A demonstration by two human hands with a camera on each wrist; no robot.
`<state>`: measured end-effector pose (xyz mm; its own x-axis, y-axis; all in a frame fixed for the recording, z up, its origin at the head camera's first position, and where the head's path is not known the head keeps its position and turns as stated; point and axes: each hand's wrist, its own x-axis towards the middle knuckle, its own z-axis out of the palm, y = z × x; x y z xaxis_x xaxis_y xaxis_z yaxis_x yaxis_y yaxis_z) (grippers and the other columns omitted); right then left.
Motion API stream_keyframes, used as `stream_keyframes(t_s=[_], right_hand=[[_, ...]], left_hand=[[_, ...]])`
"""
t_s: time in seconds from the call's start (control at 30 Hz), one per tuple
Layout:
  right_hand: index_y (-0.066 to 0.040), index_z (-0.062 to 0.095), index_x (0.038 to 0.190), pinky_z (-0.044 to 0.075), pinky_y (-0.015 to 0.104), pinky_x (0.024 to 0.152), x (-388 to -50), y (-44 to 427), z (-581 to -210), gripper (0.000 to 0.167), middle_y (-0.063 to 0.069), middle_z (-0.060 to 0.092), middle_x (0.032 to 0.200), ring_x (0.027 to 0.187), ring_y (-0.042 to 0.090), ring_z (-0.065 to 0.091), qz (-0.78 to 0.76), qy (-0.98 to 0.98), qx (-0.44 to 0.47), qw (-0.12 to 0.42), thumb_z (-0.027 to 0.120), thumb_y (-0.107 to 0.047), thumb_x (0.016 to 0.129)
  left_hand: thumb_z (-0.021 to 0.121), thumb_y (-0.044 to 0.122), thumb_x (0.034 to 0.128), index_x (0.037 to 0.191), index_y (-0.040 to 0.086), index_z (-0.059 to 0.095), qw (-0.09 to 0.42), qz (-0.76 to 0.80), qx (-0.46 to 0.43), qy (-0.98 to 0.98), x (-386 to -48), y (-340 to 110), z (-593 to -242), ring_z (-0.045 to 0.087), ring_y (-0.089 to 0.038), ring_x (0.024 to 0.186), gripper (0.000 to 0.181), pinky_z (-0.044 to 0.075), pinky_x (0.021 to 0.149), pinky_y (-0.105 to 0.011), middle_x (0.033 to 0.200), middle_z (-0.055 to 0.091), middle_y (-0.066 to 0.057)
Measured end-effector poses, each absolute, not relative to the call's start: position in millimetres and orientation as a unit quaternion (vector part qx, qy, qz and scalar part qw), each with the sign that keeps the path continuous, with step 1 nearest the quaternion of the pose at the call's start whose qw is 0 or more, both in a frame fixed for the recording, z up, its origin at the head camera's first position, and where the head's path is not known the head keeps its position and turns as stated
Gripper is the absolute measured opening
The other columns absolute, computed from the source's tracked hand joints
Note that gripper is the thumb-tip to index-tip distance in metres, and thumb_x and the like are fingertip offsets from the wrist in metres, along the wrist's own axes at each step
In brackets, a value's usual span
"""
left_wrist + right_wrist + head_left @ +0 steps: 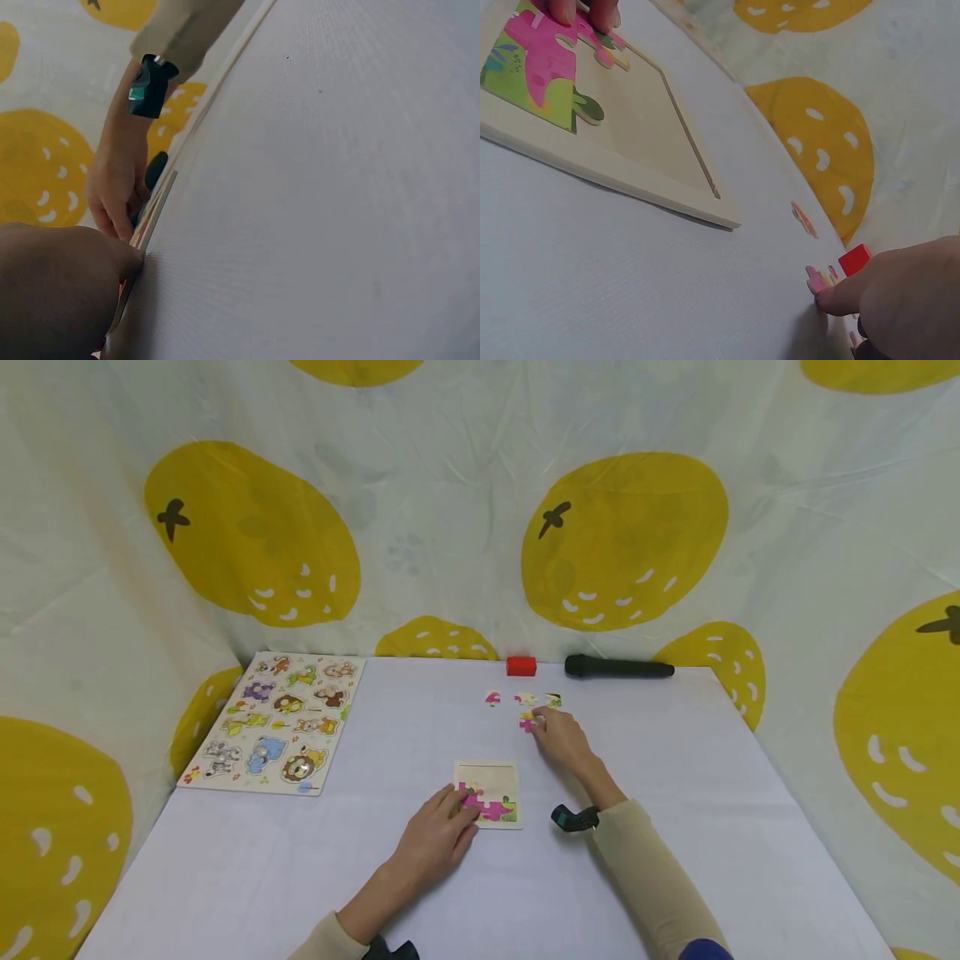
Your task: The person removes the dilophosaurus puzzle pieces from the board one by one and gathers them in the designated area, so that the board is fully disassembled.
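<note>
The left forearm comes in from seven o'clock of the head view and slants toward one o'clock, its beige sleeve [327, 941] ending short of the bare wrist. The left hand [435, 833] lies back upward at eight o'clock of the wooden jigsaw tray [487, 777], its fingers extended and close together, tips resting on the joined pink jigsaw pieces [495, 811]. In the right wrist view two of those fingertips press down on the pieces; how the remaining fingers lie there I cannot tell.

The right forearm rises from five o'clock and points toward eleven, a black wrist camera [573, 818] strapped at its inner side. The right hand [562, 739] is at two o'clock from the tray, wrist up and fingers angled down to the tabletop [390, 877]. Its thumb and bent index finger pinch the edge of a pink-and-yellow jigsaw piece [527, 722], which is at one o'clock from the tray.

Around that piece, three loose jigsaw pieces [492, 698] lie at ten, twelve and between one and two o'clock, with a red block [521, 667] farther off at twelve. A black microphone [618, 667] lies between one and two o'clock from the right hand, and an animal peg puzzle board [255, 703] at ten o'clock from the tray
</note>
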<state>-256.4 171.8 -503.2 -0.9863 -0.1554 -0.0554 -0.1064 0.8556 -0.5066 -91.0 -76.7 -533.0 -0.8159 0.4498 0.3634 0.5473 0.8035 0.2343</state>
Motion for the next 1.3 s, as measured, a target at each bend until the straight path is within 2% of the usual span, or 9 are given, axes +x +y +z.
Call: stream_keyframes(t_s=[0.1,0.2,0.3,0.53,0.7,0.97,1.3], right_hand=[[-0.002,0.06,0.133,0.053,0.053,0.099,-254.2,170.4,-504.1,0.038,0.019,0.067,0.128,0.115,0.035,0.063,-0.263,0.962,-0.066,0.034,0.059,-0.018,0.099],[-0.001,0.063,0.125,0.056,0.046,0.084,-251.3,168.1,-505.4,0.036,0.018,0.07,0.109,0.098,0.032,0.064,-0.27,0.961,-0.06,0.025,0.062,-0.024,0.098],[-0.001,0.065,0.118,0.052,0.04,0.072,-249.6,164.8,-507.2,0.037,0.014,0.069,0.097,0.086,0.027,0.06,-0.265,0.963,-0.054,0.02,0.065,-0.03,0.096],[0.0,0.067,0.118,0.057,0.045,0.085,-252.9,161.7,-511.3,0.033,0.016,0.071,0.11,0.096,0.029,0.064,-0.267,0.963,-0.043,0.012,0.064,-0.026,0.098],[0.0,0.067,0.118,0.056,0.041,0.079,-255.9,162.6,-513.5,0.032,0.015,0.071,0.106,0.088,0.026,0.061,-0.269,0.962,-0.045,0.002,0.064,-0.025,0.098],[-0.003,0.064,0.12,0.056,0.041,0.08,-250.2,162.2,-511.1,0.033,0.015,0.069,0.108,0.089,0.026,0.06,-0.299,0.954,-0.04,-0.007,0.064,-0.028,0.098],[-0.004,0.064,0.124,0.043,0.03,0.066,-232.2,149.2,-498.4,0.04,0.008,0.059,0.086,0.077,0.02,0.052,-0.307,0.95,-0.06,-0.007,0.066,-0.031,0.096]], left_hand=[[0.069,0.031,0.0937,0.118,0.016,0.073,0.148,-0.163,-0.265,-0.939,-90.7,-77.1,-533.4,0.058,-0.036,0.128,0.029,0.049,0.109,-0.046,0.13,0.066,-0.012],[0.07,0.031,0.0933,0.118,0.016,0.073,0.152,-0.157,-0.266,-0.939,-90.6,-77.3,-533.4,0.059,-0.035,0.128,0.029,0.05,0.108,-0.045,0.13,0.065,-0.011],[0.07,0.032,0.0931,0.118,0.017,0.073,0.152,-0.153,-0.266,-0.939,-90.6,-77.3,-533.1,0.059,-0.035,0.128,0.029,0.05,0.107,-0.045,0.13,0.065,-0.011],[0.068,0.032,0.0941,0.119,0.017,0.073,0.144,-0.156,-0.264,-0.941,-90.3,-76.5,-535.2,0.058,-0.035,0.129,0.03,0.049,0.109,-0.045,0.131,0.065,-0.011],[0.068,0.032,0.0945,0.12,0.017,0.072,0.142,-0.149,-0.265,-0.942,-90.6,-76.6,-536.0,0.057,-0.034,0.13,0.03,0.049,0.109,-0.044,0.133,0.064,-0.01],[0.07,0.03,0.0931,0.119,0.016,0.073,0.152,-0.153,-0.272,-0.938,-91.9,-77.1,-536.7,0.059,-0.036,0.128,0.029,0.049,0.108,-0.045,0.132,0.064,-0.012],[0.068,0.029,0.0945,0.12,0.014,0.072,0.13,-0.168,-0.264,-0.941,-91.1,-76.7,-535.5,0.056,-0.036,0.131,0.03,0.046,0.112,-0.046,0.134,0.062,-0.013]])
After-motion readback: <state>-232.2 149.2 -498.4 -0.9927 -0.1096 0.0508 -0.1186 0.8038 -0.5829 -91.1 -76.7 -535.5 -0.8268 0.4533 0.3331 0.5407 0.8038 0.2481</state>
